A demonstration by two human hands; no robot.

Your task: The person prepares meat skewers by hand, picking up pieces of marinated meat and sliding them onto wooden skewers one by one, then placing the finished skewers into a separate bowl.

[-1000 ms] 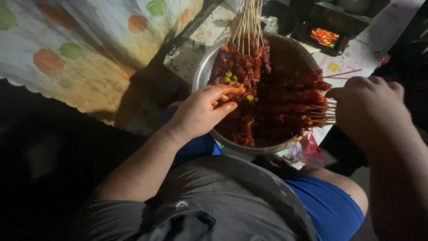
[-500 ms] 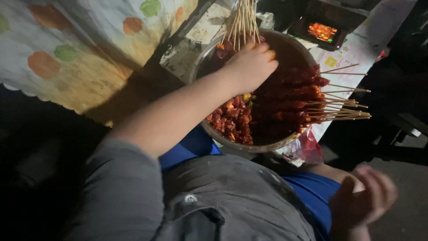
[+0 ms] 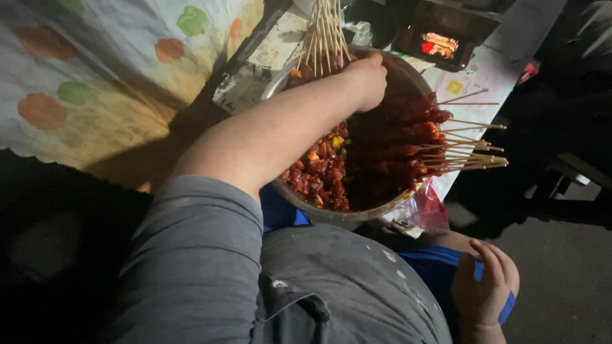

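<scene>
A wide metal bowl (image 3: 331,215) rests on my lap, full of red marinated meat pieces (image 3: 322,167). Loaded meat skewers (image 3: 408,137) lie across its right side, their stick ends (image 3: 478,156) poking over the rim. A bundle of upright skewers (image 3: 326,28) leans at the bowl's far edge. My left hand (image 3: 365,79) reaches across the bowl and is curled at the base of that bundle, fingers closed around the meat end of a skewer there. My right hand (image 3: 482,288) rests loosely on my right thigh, holding nothing.
A cloth with coloured blobs (image 3: 95,76) covers the surface to the left. A dark box with a glowing orange opening (image 3: 438,43) stands beyond the bowl on a white printed sheet (image 3: 475,73). A red plastic bag (image 3: 426,210) lies under the bowl's right rim. Dark ground lies to the right.
My left hand moved from the bowl's near left side across to the far edge by the upright bundle. My right hand dropped from beside the bowl down onto my thigh.
</scene>
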